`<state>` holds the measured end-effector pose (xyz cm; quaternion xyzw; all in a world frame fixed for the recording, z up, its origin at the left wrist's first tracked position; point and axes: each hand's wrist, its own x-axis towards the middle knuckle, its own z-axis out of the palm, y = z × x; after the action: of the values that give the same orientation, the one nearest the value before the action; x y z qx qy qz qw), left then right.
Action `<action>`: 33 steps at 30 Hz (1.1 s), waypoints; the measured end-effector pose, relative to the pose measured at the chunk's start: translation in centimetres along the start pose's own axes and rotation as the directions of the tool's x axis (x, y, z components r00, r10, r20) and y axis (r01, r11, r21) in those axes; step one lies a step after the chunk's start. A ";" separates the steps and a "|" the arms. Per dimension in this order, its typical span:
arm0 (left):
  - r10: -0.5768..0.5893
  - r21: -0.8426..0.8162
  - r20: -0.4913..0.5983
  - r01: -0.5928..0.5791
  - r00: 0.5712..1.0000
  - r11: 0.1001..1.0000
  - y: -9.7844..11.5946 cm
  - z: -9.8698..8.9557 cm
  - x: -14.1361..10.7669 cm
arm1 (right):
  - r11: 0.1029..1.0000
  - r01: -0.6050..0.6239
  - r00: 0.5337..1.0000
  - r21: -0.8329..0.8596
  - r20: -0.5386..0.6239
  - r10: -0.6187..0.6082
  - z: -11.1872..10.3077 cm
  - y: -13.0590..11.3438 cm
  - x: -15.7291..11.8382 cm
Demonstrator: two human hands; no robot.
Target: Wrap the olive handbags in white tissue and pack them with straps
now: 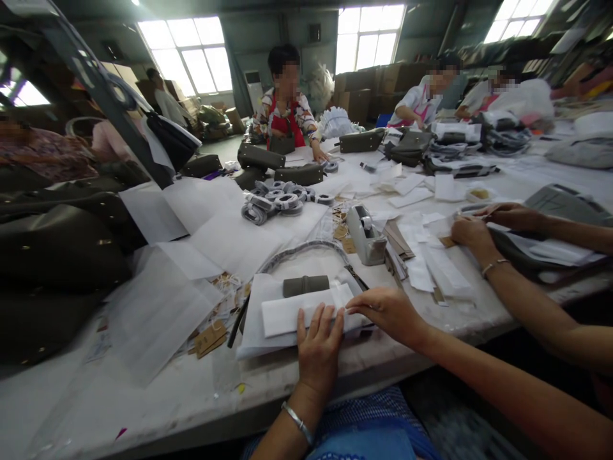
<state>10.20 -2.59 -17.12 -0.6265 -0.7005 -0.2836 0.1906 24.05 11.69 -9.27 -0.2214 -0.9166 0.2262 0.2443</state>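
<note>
My left hand (320, 342), with a silver bangle at the wrist, lies spread on a folded white foam strip (297, 314). At the strip's right end, the thumb and fingertips of my right hand (390, 314) are pinched together; what lies between them is too small to make out. Under the strip is a bag wrapped in white sheet (249, 338), its grey-wrapped handle (306, 246) arching behind. A dark olive piece (305, 285) rests on the wrapping just beyond the strip.
A grey tape dispenser (366, 236) stands behind my right hand. Brown tags (211, 338) and thin white sheets (158, 313) lie left. Dark bags (62, 268) are piled far left, coiled straps (278, 199) ahead. A co-worker's hands (474, 231) work at the right; more people sit across the table.
</note>
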 end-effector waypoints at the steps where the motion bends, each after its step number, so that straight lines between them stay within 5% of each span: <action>1: 0.006 -0.004 -0.009 -0.006 1.000 1.000 0.0 0.0 0.0 | 1.000 -0.016 1.000 -0.010 0.003 0.016 0.4 0.4 0.6; 8: 0.006 -0.073 -0.015 -0.007 1.000 0.997 -0.2 0.0 0.3 | 0.989 0.146 0.988 0.029 0.043 -0.147 2.8 2.8 3.0; 20: 0.069 -0.068 -0.022 -0.070 0.997 0.995 -0.7 -0.3 0.4 | 0.997 0.066 0.993 -0.042 0.097 -0.061 3.9 3.9 4.3; 24: 0.051 -0.051 -0.036 -0.052 0.998 0.997 -0.7 0.0 0.4 | 0.995 0.079 0.992 0.061 0.097 -0.084 2.4 4.2 4.9; 26: 0.049 -0.042 -0.037 -0.050 0.998 0.998 -0.7 0.3 0.3 | 0.992 0.010 1.000 0.124 -0.021 -0.008 0.3 5.1 5.5; 27: 0.053 -0.040 -0.041 -0.055 0.998 0.998 -0.8 0.4 0.3 | 0.982 -0.085 0.988 0.166 -0.114 0.105 -1.0 5.9 6.0; 29: 0.060 -0.041 -0.060 -0.062 0.996 0.997 -0.8 0.7 0.2 | 0.898 -0.329 0.880 0.294 -0.249 0.404 -3.5 7.9 7.3; 31: 0.050 -0.047 -0.082 -0.054 0.995 0.997 -0.8 0.9 0.1 | 0.752 -0.506 0.751 0.421 -0.214 0.625 -5.5 10.3 8.8; 33: 0.039 -0.051 -0.104 -0.045 0.994 0.998 -0.8 1.2 0.1 | 0.642 -0.596 0.696 0.482 -0.090 0.713 -6.6 12.4 10.4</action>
<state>9.48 -1.82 -18.14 -0.6304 -0.6687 -0.3298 0.2158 23.13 29.04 -7.04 -0.5119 -0.6586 0.4569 0.3089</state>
